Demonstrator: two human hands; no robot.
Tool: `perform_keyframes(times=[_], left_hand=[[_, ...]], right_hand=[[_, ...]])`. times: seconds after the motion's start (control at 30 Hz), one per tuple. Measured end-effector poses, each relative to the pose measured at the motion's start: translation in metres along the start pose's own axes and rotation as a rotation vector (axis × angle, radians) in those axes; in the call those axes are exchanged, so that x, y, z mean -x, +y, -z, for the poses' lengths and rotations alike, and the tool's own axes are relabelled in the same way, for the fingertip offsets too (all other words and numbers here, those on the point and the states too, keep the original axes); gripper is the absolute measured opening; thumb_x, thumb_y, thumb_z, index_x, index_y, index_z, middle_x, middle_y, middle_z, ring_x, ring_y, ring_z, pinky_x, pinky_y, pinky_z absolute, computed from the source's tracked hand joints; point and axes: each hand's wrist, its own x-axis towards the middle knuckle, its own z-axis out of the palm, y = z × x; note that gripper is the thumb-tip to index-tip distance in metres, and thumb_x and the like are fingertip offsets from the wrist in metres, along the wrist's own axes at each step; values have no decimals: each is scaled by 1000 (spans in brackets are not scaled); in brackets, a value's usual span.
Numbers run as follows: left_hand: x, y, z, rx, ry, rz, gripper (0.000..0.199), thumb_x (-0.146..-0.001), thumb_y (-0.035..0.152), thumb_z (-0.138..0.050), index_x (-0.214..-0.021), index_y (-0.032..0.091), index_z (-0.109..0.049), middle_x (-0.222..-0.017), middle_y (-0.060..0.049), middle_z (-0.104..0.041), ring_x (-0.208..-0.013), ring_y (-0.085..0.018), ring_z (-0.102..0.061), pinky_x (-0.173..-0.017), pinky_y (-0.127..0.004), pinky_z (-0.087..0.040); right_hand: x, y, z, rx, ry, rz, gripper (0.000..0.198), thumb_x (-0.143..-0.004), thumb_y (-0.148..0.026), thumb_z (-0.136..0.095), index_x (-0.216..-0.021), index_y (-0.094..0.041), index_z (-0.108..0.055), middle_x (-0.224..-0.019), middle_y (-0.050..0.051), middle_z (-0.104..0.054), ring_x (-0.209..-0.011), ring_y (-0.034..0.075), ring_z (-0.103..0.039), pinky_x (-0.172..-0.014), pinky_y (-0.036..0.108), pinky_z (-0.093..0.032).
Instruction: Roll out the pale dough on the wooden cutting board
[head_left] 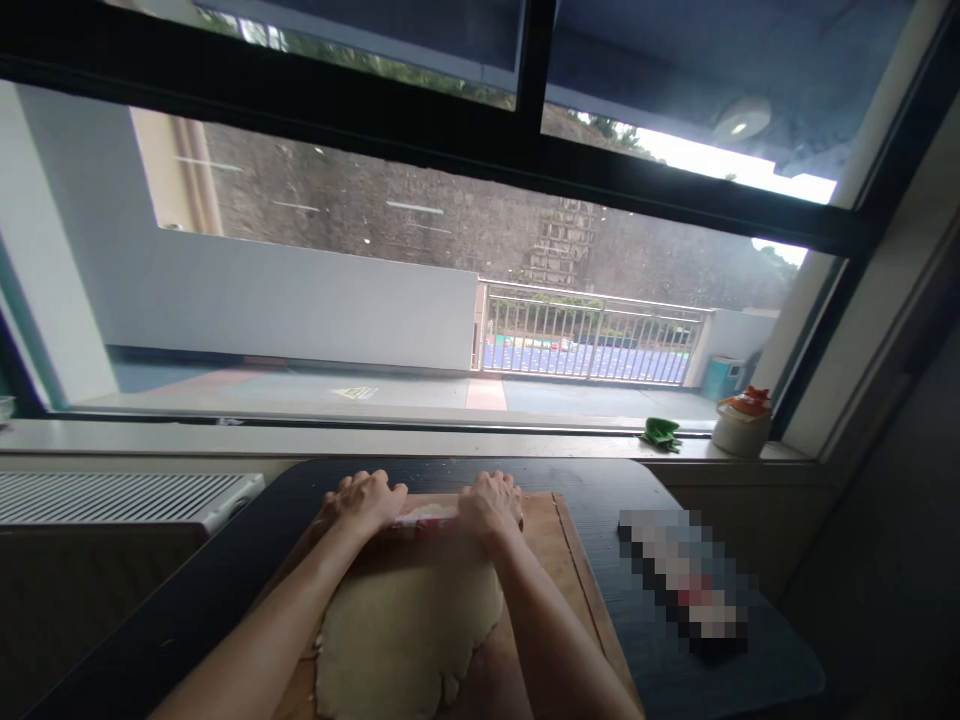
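Clock dirs read from dough ctr, 12 = twd window.

Dough sheet (409,620): pale, flat, approx. ctr of the wooden board (553,560), longer than wide, edge uneven; ragged nicks w/ small loose bits at 5 o'clock, crumbs along the 8–9 o'clock edge. A bit of dough also shows past the pin at 12.

Rolling pin (424,528): crosswise at dough's 12 o'clock end, red/white marking on mid-section betw. the hands. L hand (364,502) on pin's L end, 11 o'clock; R hand (493,503) on its R end, 1 o'clock. Grip, both: fingers curled over, grasping pin; undersides hidden. Bare forearms enter from 7 & 5, R one partly over dough.

Board sits on dark bench (600,480), rounded far corners; raised strip along board's R edge. At 3 o'clock on bench, well apart from board: pixelated item (694,580), can't ID.

Windowsill (487,440) beyond bench, 12. On it at 2 o'clock: green cloth-like item (661,434), & just beside it, white bottle (741,430) w/ orange top. White slatted radiator (127,498) approx. 10 o'clock, L of bench.

Through glass: metal railing (592,335) at 1, teal bin (722,377) at 2, grey-brown slope behind.
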Motion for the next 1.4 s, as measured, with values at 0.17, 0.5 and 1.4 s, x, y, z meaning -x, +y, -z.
perform_keyframes(times=[0.17, 0.5, 1.4], left_hand=[[-25, 4, -4, 24, -49, -49, 41, -73, 44, -40, -95, 21, -66, -110, -14, -64, -105, -34, -53, -84, -47, -39], [-27, 4, -4, 65, -91, -36, 40, -71, 43, -44, -94, 21, -68, -111, -15, -65, -104, -35, -55, -83, -47, -40], [-18, 4, -1, 19, -9, -28, 44, -74, 44, -41, -100, 19, -66, -113, -15, -62, -108, -34, -50, -87, -48, -35]], right_hand=[[-24, -1, -4, 16, -4, 12, 31, -82, -29, -42, -98, -15, -65, -107, 15, -60, -103, 28, -51, -86, 39, -38], [-25, 0, -1, 34, -54, 18, 33, -83, -30, -42, -101, -14, -65, -109, 15, -61, -103, 29, -52, -85, 38, -39], [-19, 1, -1, 17, -43, 13, 33, -82, -31, -42, -100, -15, -65, -110, 15, -60, -103, 28, -52, -86, 39, -38]])
